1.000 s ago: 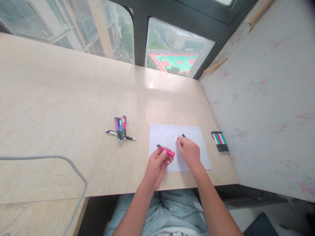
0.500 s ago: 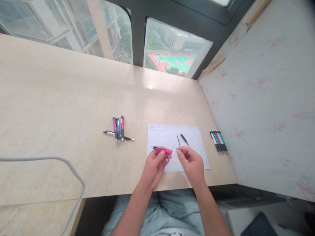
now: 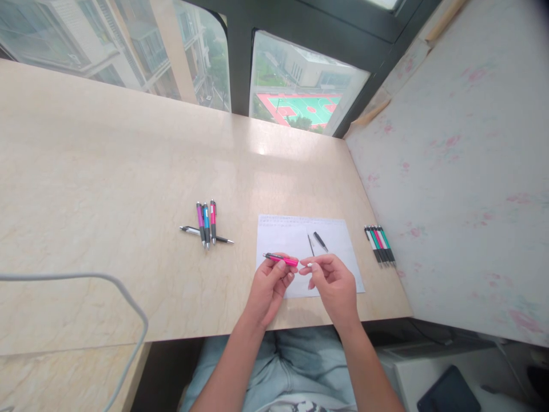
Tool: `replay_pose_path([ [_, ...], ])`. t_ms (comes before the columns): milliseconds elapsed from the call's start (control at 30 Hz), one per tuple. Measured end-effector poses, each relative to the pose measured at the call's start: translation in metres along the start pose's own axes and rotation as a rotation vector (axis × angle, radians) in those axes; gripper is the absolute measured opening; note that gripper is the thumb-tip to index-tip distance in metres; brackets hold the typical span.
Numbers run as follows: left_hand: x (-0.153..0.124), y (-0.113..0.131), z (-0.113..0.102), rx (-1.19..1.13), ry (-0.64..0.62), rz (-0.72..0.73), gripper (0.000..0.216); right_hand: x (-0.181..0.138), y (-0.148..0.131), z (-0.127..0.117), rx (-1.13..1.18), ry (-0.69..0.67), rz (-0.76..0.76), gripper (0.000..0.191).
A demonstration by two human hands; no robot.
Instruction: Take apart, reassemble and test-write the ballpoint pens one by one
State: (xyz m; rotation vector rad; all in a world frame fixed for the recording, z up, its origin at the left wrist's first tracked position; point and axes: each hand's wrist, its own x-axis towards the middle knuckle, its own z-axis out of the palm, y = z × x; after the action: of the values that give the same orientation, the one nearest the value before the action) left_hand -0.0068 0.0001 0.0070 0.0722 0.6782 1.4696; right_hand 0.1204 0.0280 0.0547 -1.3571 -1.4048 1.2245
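Observation:
My left hand [image 3: 269, 289] is closed on the upper barrel of a pink pen [image 3: 288, 261], whose black clip end points left. Just right of the barrel's open end, my right hand [image 3: 335, 283] pinches a small white piece [image 3: 309, 265], mostly covered by the fingertips. Beneath both hands lies a white sheet of paper [image 3: 278, 230] with lines of writing along its top. On the sheet, beyond my right hand, rest a thin dark refill [image 3: 310, 245] and a black pen grip section [image 3: 320, 241] with a pointed tip.
To the left, purple, blue and pink pens [image 3: 206, 220] lie across a black-and-white pen [image 3: 225, 240]. Several pens [image 3: 380, 246] stand in a neat row near the wallpapered wall [image 3: 463, 189]. A grey cable [image 3: 81, 276] crosses the table [image 3: 128, 189] at left.
The white piece has shifted within my right fingertips, and those fingers have moved slightly left and spread more. My left hand keeps its hold on the pink barrel.

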Motion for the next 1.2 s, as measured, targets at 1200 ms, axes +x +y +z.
replay_pose_path([
  [1200,0.0000,0.0018,0.0016,0.028,-0.035,-0.012,0.015,0.0026,-0.0040,-0.0013,-0.301,-0.103,-0.241,0.013],
])
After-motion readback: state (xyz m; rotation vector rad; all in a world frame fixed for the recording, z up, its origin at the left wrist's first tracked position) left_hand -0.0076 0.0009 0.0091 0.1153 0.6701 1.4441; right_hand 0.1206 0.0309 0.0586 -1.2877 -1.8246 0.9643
